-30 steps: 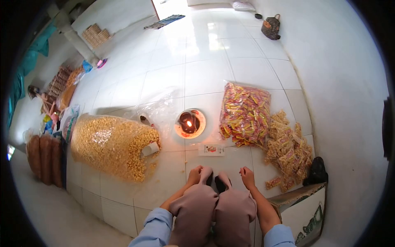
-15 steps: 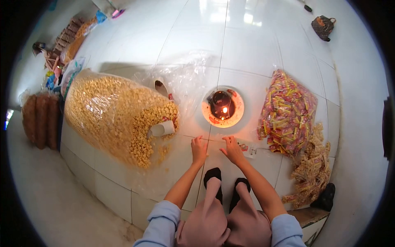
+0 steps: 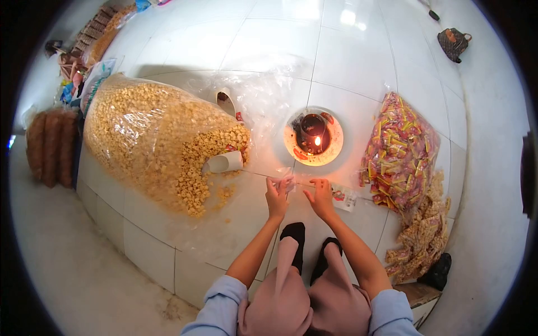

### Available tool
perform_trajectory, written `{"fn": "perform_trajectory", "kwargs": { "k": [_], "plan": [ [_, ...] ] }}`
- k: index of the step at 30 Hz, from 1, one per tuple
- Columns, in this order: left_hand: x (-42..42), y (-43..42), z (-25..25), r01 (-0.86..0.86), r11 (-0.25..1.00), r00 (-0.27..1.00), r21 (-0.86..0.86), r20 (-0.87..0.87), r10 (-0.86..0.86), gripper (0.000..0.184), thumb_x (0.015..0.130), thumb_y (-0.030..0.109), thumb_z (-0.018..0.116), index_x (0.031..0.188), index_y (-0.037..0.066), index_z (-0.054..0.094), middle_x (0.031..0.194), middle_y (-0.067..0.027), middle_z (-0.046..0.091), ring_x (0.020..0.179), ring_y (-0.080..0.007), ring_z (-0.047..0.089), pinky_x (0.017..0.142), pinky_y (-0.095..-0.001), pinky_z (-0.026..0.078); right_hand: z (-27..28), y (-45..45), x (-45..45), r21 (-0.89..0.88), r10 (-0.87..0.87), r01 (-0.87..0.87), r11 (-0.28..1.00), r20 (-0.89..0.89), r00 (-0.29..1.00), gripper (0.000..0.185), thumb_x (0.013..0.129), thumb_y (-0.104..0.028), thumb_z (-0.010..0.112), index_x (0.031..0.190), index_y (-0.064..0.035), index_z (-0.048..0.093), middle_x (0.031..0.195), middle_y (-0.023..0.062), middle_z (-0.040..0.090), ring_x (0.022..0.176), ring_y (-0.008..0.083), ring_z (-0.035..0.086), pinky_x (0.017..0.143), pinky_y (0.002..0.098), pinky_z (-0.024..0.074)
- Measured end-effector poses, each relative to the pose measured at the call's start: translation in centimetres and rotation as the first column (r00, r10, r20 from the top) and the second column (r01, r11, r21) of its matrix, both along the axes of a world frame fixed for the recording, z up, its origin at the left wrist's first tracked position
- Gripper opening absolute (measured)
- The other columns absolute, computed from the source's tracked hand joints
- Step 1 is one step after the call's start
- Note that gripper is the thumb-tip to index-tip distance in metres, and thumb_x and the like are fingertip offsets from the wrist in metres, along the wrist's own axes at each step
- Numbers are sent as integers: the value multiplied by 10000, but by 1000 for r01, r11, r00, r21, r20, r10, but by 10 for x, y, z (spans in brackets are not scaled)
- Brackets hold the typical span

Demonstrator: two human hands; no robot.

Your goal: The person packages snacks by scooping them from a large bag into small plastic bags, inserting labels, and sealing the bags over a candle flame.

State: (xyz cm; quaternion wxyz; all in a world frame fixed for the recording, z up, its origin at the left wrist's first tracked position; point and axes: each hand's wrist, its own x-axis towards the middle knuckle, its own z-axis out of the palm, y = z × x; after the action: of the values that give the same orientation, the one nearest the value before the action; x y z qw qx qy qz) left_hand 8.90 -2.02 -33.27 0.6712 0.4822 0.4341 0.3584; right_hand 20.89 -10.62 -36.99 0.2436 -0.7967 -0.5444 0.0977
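My left hand [image 3: 277, 200] pinches a small clear plastic bag [image 3: 287, 180] that stands up from its fingertips. Just to its right, my right hand [image 3: 320, 198] has its fingers bent and its thumb apart; whether a fingertip touches the bag's edge is unclear. Beyond both hands, a small flame [image 3: 318, 140] burns at a dark container [image 3: 314, 125] set in a pale plate [image 3: 335, 151]. Beside my right hand lies a pile of flat printed packaging [image 3: 343, 197]. A white paper scoop or cup [image 3: 226, 162] rests on loose popcorn-like snacks [image 3: 193, 190] to the left.
A big clear sack of yellow puffed snacks [image 3: 143, 134] lies at left, with another white cup [image 3: 225, 102] by it. At right are a bag of red and yellow sachets [image 3: 399, 151] and heaped filled packets [image 3: 423, 235]. A brown handbag [image 3: 453, 45] sits by the wall.
The small clear bag now shows upright at my left fingertips. Both hands remain close together before the flame. The view has shifted slightly.
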Motion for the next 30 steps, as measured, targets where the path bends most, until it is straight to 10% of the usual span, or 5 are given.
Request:
{"fn": "perform_trajectory", "kwargs": {
  "k": [3,5,8,18,30],
  "plan": [
    [-5,-2,58,12,997,971,-76,239,6,175,913,173,428,1024,58,357,1095,-180,548,861,-194,604,724,-280,502,10,4,-6,67,-217,256,964,-354,910,490,804,-304,597,1181,-56,407,1046,104,457,912,219,475,813,338,416],
    [-6,-3,99,67,997,944,-44,327,-49,214,919,179,411,1080,56,341,1098,-185,544,857,-182,603,725,-272,498,97,10,-10,-179,-60,362,915,-947,-317,500,860,-311,528,1252,-49,361,1079,97,471,870,194,503,825,326,414],
    [-7,-6,160,189,977,938,103,276,-210,309,934,189,354,1198,41,297,1104,-203,533,884,-212,602,745,-275,499,194,14,-6,-75,72,324,943,-905,-418,459,863,-189,532,1256,-34,353,1010,92,510,808,179,520,775,294,431],
    [-6,-4,333,-126,455,990,882,142,-1,733,745,114,643,1332,83,205,1153,-184,478,1181,-287,354,1005,-410,248,369,-10,29,527,187,175,832,-563,805,152,750,-16,610,893,-10,562,704,60,610,635,100,551,599,226,443],
    [-5,-15,323,493,578,869,650,-393,-300,247,779,267,624,785,27,570,531,-103,526,459,-191,523,451,-321,401,368,-34,-5,603,52,204,771,-379,924,172,728,-67,653,878,-6,594,679,65,549,585,143,534,568,251,452]
  ]
}}
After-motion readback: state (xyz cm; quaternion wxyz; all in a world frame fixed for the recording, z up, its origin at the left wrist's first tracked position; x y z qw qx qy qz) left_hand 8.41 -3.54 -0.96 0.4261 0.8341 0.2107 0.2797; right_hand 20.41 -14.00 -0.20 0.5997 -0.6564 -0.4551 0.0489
